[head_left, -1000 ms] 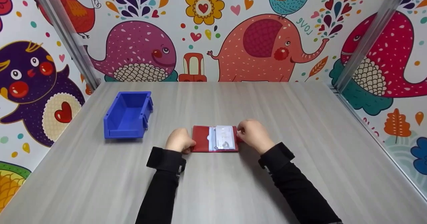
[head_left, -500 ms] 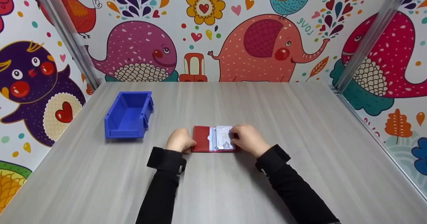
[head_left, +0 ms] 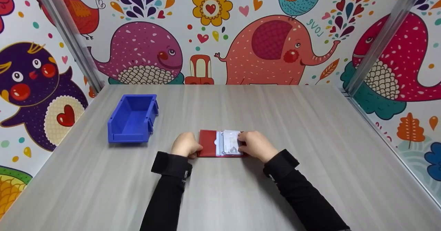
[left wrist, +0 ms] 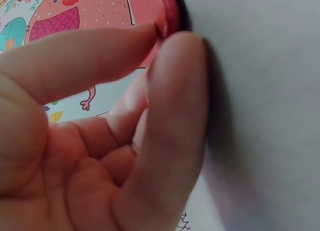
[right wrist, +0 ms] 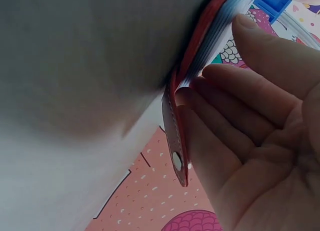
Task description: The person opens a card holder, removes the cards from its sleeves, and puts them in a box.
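Observation:
A red card holder lies unfolded on the table, its bare red cover at the left and a stack of clear sleeves at the right. My left hand pinches the cover's lower left edge between thumb and index finger, as the left wrist view also shows. At the opposite side, my right hand has thumb and index finger at the outer edge of the sleeves. In the right wrist view the layered sleeve edges show beside the thumb, and a red strap with a snap button hangs against the other fingers.
A blue plastic bin stands on the table to the left of the card holder. Behind the table rises a wall with printed cartoon animals. Metal posts mark the back corners.
My right hand has moved left from the card holder's right edge onto the sleeves, then shifted slightly down. The left hand keeps its place on the cover.

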